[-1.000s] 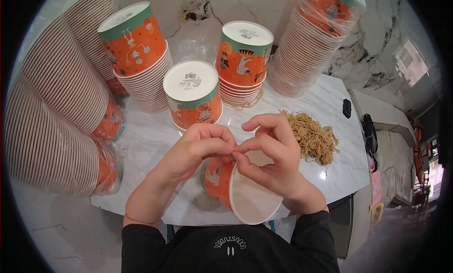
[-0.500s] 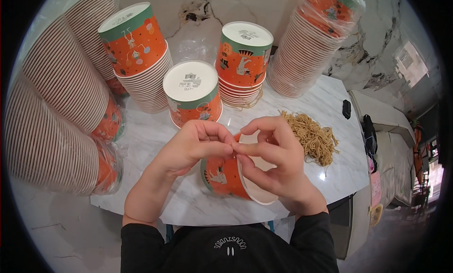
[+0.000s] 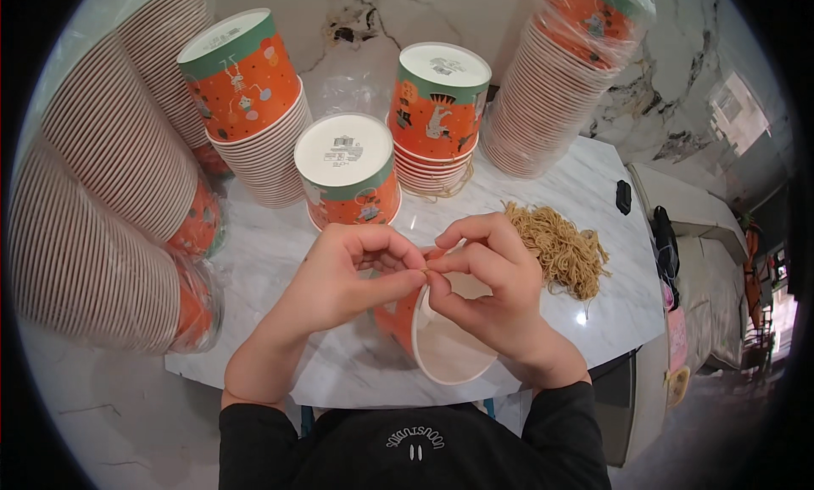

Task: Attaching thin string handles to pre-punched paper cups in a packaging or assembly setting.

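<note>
An orange and green paper bucket lies tipped on its side in front of me, its white mouth turned to the right. At the upper part of its rim, my left hand and my right hand meet, thumbs and index fingers pinched together. A tiny tan bit of cord shows between the fingertips; the rest of it is hidden. Beyond my right hand sits a loose heap of tan cords. Behind my left hand stands a single upside-down bucket.
Upside-down bucket stacks stand behind, one at left and one in the middle with cord loops at its base. Plastic-wrapped stacks fill the left; another wrapped stack stands back right. A small black object lies near the right edge.
The bucket has turned so its mouth faces me more and its rim has shifted left and down. My fingertips have moved slightly right and down, still pinched together.
</note>
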Action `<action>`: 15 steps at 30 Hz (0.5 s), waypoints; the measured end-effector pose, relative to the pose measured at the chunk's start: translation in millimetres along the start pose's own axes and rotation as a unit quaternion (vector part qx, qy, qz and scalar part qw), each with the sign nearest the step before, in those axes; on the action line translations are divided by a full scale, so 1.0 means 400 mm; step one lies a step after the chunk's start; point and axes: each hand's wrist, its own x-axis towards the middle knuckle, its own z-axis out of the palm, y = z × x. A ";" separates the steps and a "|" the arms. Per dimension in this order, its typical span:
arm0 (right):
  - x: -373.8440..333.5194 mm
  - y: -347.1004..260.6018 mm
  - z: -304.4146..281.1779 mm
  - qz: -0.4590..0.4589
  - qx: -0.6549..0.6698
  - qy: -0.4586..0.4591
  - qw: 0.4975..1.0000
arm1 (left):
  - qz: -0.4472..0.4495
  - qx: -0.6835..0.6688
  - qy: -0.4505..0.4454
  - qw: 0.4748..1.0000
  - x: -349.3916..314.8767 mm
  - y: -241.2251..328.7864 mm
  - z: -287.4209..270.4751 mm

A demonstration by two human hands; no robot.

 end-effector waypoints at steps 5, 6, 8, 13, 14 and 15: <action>0.009 0.005 -0.010 -0.017 -0.004 -0.008 1.000 | -0.045 -0.086 -0.012 0.995 0.011 0.008 -0.018; 0.010 0.004 -0.010 -0.021 -0.004 -0.013 1.000 | -0.045 -0.085 -0.011 0.995 0.017 0.004 -0.023; 0.010 -0.001 -0.005 -0.023 0.002 -0.009 1.000 | -0.079 -0.145 -0.029 0.986 0.026 -0.005 -0.030; 0.007 0.000 -0.004 -0.028 -0.006 0.002 1.000 | -0.085 -0.133 -0.075 0.985 0.029 -0.006 -0.030; 0.009 0.005 -0.002 -0.039 -0.006 0.001 0.999 | -0.081 -0.141 -0.082 0.983 0.028 -0.008 -0.030; 0.010 0.009 0.001 -0.050 -0.006 0.001 0.999 | -0.082 -0.141 -0.081 0.983 0.028 -0.009 -0.032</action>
